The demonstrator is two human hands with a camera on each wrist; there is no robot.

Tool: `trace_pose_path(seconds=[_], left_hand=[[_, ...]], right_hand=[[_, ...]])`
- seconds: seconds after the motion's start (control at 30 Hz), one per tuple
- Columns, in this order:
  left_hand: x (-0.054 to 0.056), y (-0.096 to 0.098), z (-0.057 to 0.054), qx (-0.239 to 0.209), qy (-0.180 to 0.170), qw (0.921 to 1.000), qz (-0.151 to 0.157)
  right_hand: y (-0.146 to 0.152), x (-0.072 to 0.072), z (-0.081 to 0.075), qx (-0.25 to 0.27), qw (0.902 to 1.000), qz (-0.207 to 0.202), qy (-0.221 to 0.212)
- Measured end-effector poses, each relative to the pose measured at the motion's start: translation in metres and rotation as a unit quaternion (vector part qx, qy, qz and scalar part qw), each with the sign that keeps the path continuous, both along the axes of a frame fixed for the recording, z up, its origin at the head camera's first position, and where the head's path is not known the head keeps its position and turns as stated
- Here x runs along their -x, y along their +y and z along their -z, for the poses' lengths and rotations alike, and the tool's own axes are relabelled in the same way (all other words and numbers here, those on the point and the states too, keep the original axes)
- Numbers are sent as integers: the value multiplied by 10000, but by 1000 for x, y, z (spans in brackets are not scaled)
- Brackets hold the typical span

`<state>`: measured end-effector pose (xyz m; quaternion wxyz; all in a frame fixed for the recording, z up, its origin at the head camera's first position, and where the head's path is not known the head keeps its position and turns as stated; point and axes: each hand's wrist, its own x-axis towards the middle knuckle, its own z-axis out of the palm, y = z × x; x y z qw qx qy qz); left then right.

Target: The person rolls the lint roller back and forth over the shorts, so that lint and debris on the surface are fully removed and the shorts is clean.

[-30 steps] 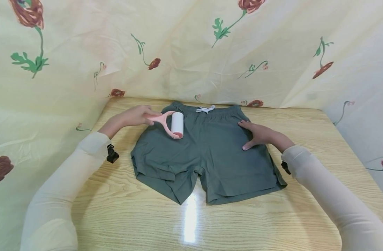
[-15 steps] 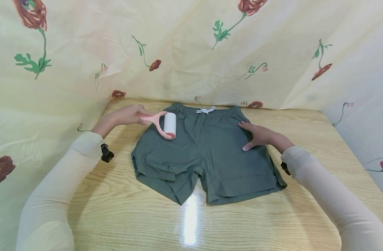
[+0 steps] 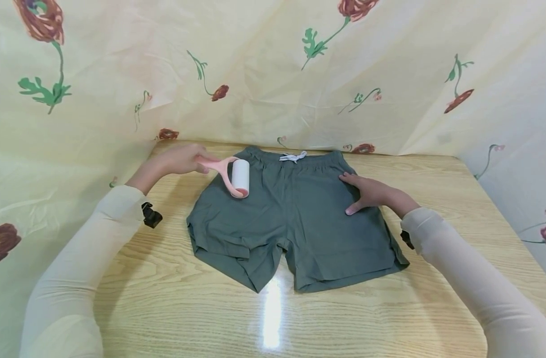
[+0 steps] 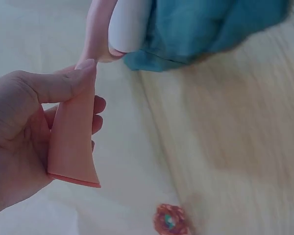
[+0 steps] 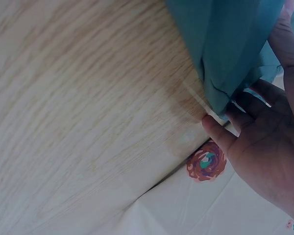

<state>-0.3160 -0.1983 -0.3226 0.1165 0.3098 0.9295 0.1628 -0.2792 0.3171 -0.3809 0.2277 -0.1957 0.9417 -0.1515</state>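
Note:
Dark green shorts point(image 3: 264, 214) lie spread on the table, waistband toward the back, with a white drawstring point(image 3: 293, 157) tied in a bow. My left hand point(image 3: 183, 159) grips the pink handle of a lint roller point(image 3: 240, 178); its white cylinder is over the upper left part of the shorts. In the left wrist view, thumb and fingers wrap around the flared handle point(image 4: 76, 132). My right hand point(image 3: 367, 193) rests on the right side of the shorts, fingers and thumb spread apart. In the right wrist view its fingers point(image 5: 218, 133) are at the garment's edge.
The light wood table point(image 3: 188, 308) extends around the shorts. A cream cloth with flower prints point(image 3: 264, 74) hangs behind the table and along its sides. A black wrist device point(image 3: 151, 215) sits at my left sleeve.
The lint roller and my left hand have moved left across the shorts, mostly in the first half second, then only slightly. My right hand and the shorts stay in place.

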Motion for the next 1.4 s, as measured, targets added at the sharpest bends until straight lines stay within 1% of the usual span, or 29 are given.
trace_pose_path(seconds=[0.07, 0.17, 0.27, 0.37, 0.43, 0.6, 0.73, 0.87, 1.03, 1.13, 1.23, 1.4], left_hand=[[0, 4, -4, -25, 93, 10000, 21], [1, 9, -9, -209, 98, 9997, 66], [5, 15, -8, -380, 99, 9991, 143], [7, 25, -7, -455, 110, 9986, 238], [7, 35, -7, -499, 106, 9984, 261], [7, 65, -4, -611, 279, 9971, 363], [8, 91, -2, -750, 428, 9944, 606], [9, 116, 1, -836, 427, 9923, 804], [8, 146, 6, -653, 467, 9918, 991], [6, 161, 9, -525, 430, 9924, 1023], [5, 174, 12, -472, 374, 9925, 1064], [4, 192, 21, -310, 328, 9922, 1162]], right_hand=[[0, 0, 0, 0, 10000, -1, 8], [1, 0, -1, 13, 10000, 2, 21], [2, 0, -1, 16, 10000, 11, 27], [4, 0, 0, 4, 10000, 13, 34], [4, 0, 0, -8, 10000, 13, 40], [3, -1, -1, 1, 10000, 44, 6], [2, -2, -2, 10, 10000, 40, 16], [0, -1, -2, -23, 10000, 9, 63], [0, -1, -1, -44, 9999, 11, 102], [0, 0, 0, -44, 9999, 7, 110], [1, 1, 2, -68, 9999, 5, 113], [1, 2, 4, -129, 9998, 23, 133]])
